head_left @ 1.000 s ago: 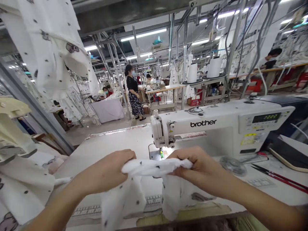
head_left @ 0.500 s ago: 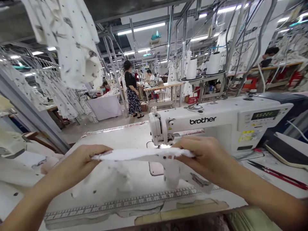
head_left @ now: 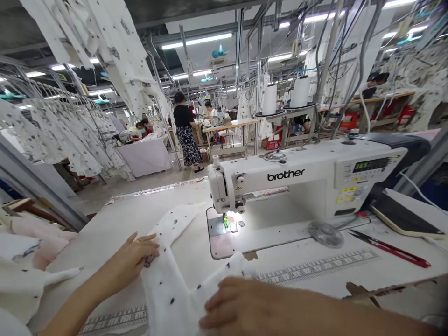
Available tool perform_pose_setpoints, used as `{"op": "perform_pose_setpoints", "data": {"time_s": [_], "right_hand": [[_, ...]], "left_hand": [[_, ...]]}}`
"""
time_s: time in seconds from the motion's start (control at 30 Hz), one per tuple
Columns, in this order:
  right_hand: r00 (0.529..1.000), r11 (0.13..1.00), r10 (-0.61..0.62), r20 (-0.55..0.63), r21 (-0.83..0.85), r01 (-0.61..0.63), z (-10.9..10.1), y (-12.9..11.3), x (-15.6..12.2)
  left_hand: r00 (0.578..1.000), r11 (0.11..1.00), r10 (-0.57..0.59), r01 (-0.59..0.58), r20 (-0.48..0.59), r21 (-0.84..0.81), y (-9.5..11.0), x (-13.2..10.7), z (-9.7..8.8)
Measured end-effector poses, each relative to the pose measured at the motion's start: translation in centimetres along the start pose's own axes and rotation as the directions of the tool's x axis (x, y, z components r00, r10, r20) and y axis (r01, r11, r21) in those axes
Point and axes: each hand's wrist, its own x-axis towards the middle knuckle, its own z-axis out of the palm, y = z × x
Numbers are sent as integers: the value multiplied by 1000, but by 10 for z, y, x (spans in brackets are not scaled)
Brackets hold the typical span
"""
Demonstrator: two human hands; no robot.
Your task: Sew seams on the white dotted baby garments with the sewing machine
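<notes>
A white fabric piece (head_left: 171,284) with small dark spots lies flat on the sewing table (head_left: 115,224), left of the needle. My left hand (head_left: 135,256) rests on its left edge, fingers curled against the cloth. Near the front edge my right hand (head_left: 245,305) lies flat on the lower end of the fabric, fingers stretched out. The white Brother sewing machine (head_left: 290,179) stands behind, its lit needle area (head_left: 227,221) a little beyond the cloth.
Red-handled scissors (head_left: 388,247) lie at the right of the table beside a dark pad (head_left: 402,217). A ruler strip (head_left: 315,268) runs along the front. Spotted garments (head_left: 63,135) hang at left. A pile of cloth (head_left: 24,261) lies at far left. A person (head_left: 185,130) stands in the aisle.
The fabric, earlier held up stretched between both hands, now lies spread on the table. Both hands have come down onto it, the right one toward the front edge.
</notes>
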Motion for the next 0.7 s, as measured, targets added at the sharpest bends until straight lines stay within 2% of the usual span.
{"op": "perform_pose_setpoints", "data": {"time_s": [0.07, 0.13, 0.27, 0.37, 0.43, 0.5, 0.57, 0.63, 0.7], "right_hand": [[990, 991, 131, -53, 40, -129, -18, 15, -10], [977, 979, 199, -81, 53, -196, -29, 35, -18], [981, 984, 170, -96, 74, -163, -25, 76, -28], [990, 960, 120, -74, 263, -97, -12, 92, -36], [991, 908, 112, -67, 413, -75, -6, 96, -42], [980, 881, 156, -127, 467, -80, -6, 98, -47], [949, 910, 211, -235, 401, -103, -10, 102, -51], [921, 956, 211, -327, 265, -125, -16, 107, -53], [918, 981, 184, -351, 126, -149, -20, 111, -56]], "left_hand": [[997, 995, -25, 17, -79, -97, 10, 11, -3], [985, 986, -55, 28, -164, -163, 24, 36, -2], [968, 986, -101, 67, -230, -155, 40, 104, 21], [967, 988, -113, 85, -229, -127, 44, 133, 43], [976, 993, -61, 39, -209, -108, 50, 130, 54], [985, 994, 39, -56, -165, -98, 63, 113, 61], [980, 980, 167, -178, -111, -88, 80, 90, 63], [950, 950, 304, -308, -79, -55, 95, 71, 64], [917, 919, 392, -394, -74, -12, 105, 61, 63]]}}
